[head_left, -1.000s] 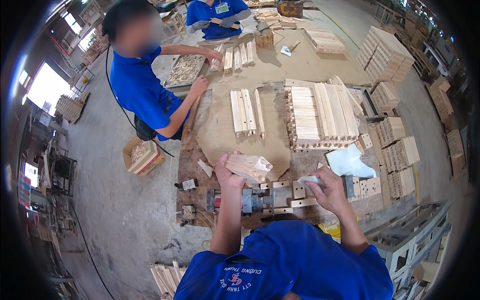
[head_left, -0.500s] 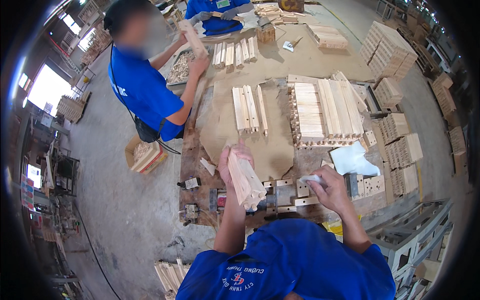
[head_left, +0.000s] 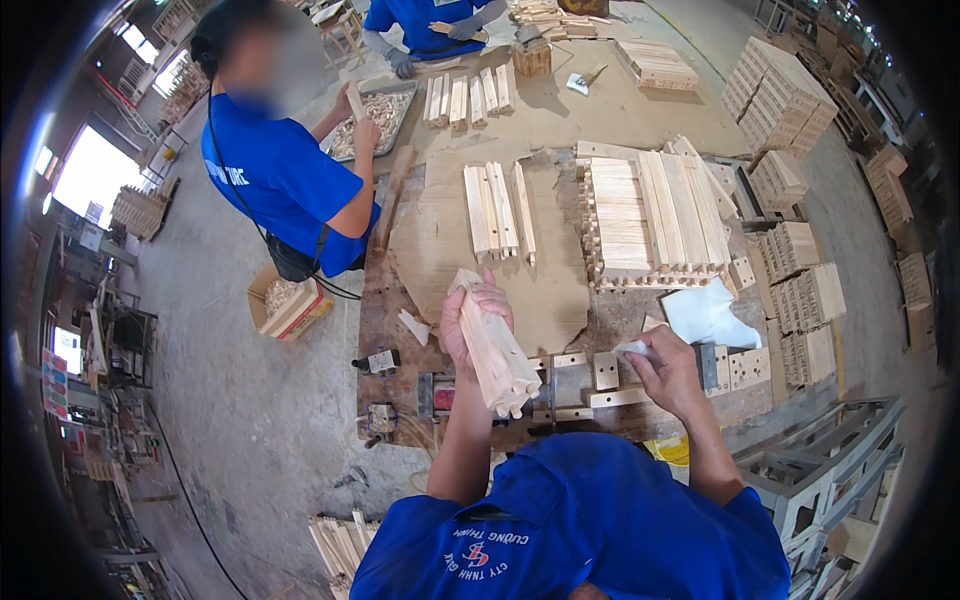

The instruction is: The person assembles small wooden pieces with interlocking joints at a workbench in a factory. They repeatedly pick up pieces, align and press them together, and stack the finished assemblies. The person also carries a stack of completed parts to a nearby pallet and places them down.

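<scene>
My left hand (head_left: 454, 328) is closed around a bundle of pale wooden sticks (head_left: 497, 352), held tilted over the near side of the workbench. Short round pegs stick out of the bundle's near end. To the right, my right hand (head_left: 674, 374) pinches a small whitish pad (head_left: 632, 348), perhaps folded cloth; its exact kind cannot be made out. Just beyond the bundle, several similar wooden sticks (head_left: 490, 212) lie side by side on brown cardboard (head_left: 430, 235). Close to my right hand are drilled wooden blocks (head_left: 606, 370) and a white cloth (head_left: 708, 316).
A large stack of pegged wooden pieces (head_left: 655, 215) stands on the right of the bench. At the left, a co-worker (head_left: 285, 180) holds a wooden piece over a tray of small wooden parts (head_left: 385, 108). Another person (head_left: 425, 25) works at the far end. Clamps (head_left: 378, 362) line the near-left edge.
My left hand and the bundle have shifted slightly right. My right hand has drawn a little right with the pad. The left co-worker has lowered the wooden piece toward the tray.
</scene>
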{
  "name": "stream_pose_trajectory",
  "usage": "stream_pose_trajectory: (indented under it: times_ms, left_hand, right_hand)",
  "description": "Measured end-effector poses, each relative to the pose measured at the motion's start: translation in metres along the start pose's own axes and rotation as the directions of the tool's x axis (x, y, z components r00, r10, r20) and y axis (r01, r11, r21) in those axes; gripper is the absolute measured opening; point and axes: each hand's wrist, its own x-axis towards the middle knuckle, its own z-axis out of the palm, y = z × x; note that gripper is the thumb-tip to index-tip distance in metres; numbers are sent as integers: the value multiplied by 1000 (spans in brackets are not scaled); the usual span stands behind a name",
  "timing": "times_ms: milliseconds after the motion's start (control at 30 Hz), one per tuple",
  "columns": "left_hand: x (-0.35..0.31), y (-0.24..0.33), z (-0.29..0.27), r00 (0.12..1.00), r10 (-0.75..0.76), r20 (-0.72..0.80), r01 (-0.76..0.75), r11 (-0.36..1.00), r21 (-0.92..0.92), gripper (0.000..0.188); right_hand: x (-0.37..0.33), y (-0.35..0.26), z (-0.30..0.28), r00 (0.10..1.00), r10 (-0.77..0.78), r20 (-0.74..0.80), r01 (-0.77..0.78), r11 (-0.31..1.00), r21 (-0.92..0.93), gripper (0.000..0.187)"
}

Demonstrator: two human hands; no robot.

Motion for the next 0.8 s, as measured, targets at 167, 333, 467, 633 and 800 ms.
stream_pose_trajectory:
  times_ms: [167,333,467,633,800]
  left_hand:
    - [1,2,-3,996,31,-81,-22,994,102,48]
    - [7,0,-8,983,81,-163,-41,972,233,51]
    - [11,-3,-8,973,104,-207,-41,957,288,53]
    - [7,1,-7,970,115,-214,-47,954,296,53]
    - [4,4,-6,966,139,-218,-60,940,337,51]
  right_hand:
    - [4,-20,-6,999,-36,-20,39,986,163,18]
    - [37,-91,-18,939,-342,-34,338,902,268,20]
    - [50,-102,-13,865,-494,84,463,852,245,23]
    - [52,-99,-10,839,-522,155,482,844,234,25]
    - [47,-91,-20,861,-454,230,413,888,204,26]
